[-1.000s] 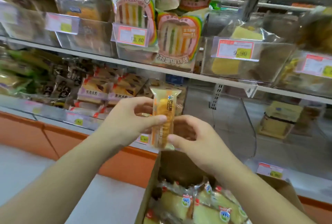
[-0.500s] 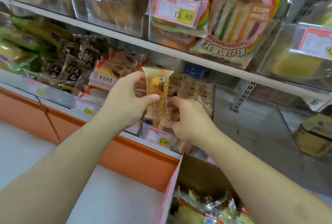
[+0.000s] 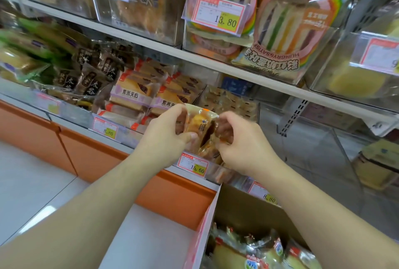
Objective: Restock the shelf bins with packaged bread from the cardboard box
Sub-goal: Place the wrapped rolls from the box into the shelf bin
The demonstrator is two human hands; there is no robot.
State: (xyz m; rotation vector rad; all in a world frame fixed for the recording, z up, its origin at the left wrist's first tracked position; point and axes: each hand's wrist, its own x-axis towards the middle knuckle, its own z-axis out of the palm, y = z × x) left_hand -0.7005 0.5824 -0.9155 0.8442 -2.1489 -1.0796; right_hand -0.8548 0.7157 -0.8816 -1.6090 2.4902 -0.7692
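Two bare hands hold one small bread packet [image 3: 199,130] upright in front of a lower shelf bin. The left hand [image 3: 166,137] pinches the packet's left edge between thumb and curled fingers; the right hand [image 3: 239,141] pinches the right edge the same way, so each grip is closed on the wrapper. The packet sits just above the bin's front lip, over a price tag [image 3: 193,164] reading 15.60, and the bin [image 3: 232,104] behind it already holds a few similar clear-wrapped packets.

At the bottom right, an open cardboard box [image 3: 250,214] carries more wrapped bread [image 3: 254,253]. To the left, neighbouring bins hold sliced-cake packets [image 3: 133,94] and dark-wrapped bread [image 3: 95,78]. The upper shelf [image 3: 151,41] carries rainbow-striped sandwich packs [image 3: 287,29].

To do this step well, the packet likely needs to go over the clear front wall and settle label-forward against the packets already there (the wrapper looks thin and crinkly, so a light pinch on the sealed edges should spare the soft bread inside). Releasing one hand first would probably let the other steer it upright. The box looks well stocked, so much restocking seems to remain.
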